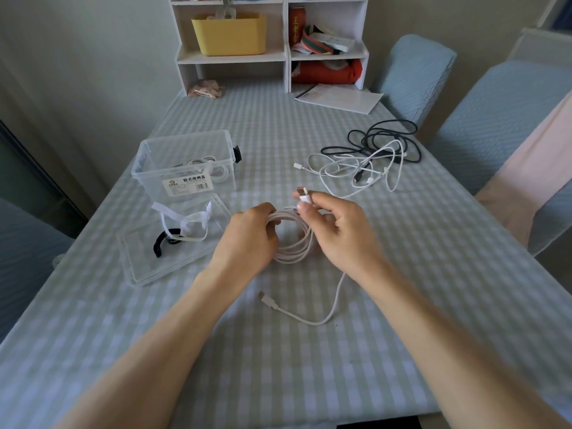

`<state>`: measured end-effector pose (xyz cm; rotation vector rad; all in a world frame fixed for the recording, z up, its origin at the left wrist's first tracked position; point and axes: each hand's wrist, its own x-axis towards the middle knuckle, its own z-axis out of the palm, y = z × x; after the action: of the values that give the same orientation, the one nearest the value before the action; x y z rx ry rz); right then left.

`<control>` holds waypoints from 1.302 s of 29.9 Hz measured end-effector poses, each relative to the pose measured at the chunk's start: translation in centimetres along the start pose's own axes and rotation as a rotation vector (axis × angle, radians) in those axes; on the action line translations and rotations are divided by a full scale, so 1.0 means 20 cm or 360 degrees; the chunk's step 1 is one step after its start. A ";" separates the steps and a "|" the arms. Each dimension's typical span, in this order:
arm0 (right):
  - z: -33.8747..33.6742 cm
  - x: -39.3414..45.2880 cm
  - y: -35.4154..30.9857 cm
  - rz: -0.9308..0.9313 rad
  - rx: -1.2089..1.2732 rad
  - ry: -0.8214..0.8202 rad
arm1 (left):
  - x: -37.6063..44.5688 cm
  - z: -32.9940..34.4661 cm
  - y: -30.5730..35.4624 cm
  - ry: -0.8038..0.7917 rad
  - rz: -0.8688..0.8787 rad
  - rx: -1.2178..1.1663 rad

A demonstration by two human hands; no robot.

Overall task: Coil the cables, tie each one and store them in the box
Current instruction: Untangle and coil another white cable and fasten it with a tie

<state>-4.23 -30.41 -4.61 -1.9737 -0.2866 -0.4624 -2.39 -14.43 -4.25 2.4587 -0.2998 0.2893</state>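
Note:
My left hand (251, 233) grips a coil of white cable (295, 249) at its upper left side. My right hand (332, 226) pinches the cable's USB plug (303, 195) above the coil. The cable's other end trails toward me, its small plug (266, 299) lying on the table. The clear plastic box (185, 167) stands to the left with a coiled white cable inside. White and black ties (182, 226) lie on the clear lid (148, 264) in front of the box. A tangle of black and white cables (368, 156) lies at the far right.
A white shelf unit (269, 41) with a yellow bin stands at the table's far edge. Papers (339, 99) lie in front of it. Blue-covered chairs (483, 119) stand along the right side. The tablecloth (278, 366) is checked green and white.

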 end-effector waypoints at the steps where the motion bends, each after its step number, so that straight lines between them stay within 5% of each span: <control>1: -0.01 0.00 -0.01 0.0038 0.0075 0.0037 | 0.00 0.00 0.00 -0.0018 -0.0005 0.0004; 9: 0.00 0.00 0.01 0.0022 -0.0249 -0.0304 | -0.02 0.01 0.02 -0.0110 -0.0021 0.0029; 19: -0.04 -0.05 -0.01 0.0147 -0.0175 -0.0453 | 0.01 -0.01 0.00 0.0061 -0.0350 -0.0242; 27: -0.04 -0.02 0.00 0.0361 0.0174 -0.0471 | 0.01 -0.02 0.02 -0.0107 -0.0431 -0.0535; 33: -0.07 -0.03 -0.01 0.0368 0.0184 -0.0388 | 0.00 -0.05 0.03 -0.0313 -0.0304 -0.0494; 39: -0.06 -0.04 -0.02 0.0283 -0.0061 -0.0427 | 0.00 -0.02 -0.01 -0.0027 -0.0047 -0.0126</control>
<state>-5.36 -31.30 -4.32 -2.0780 -0.2683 -0.0889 -2.32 -14.07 -4.08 2.3867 -0.2771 0.2393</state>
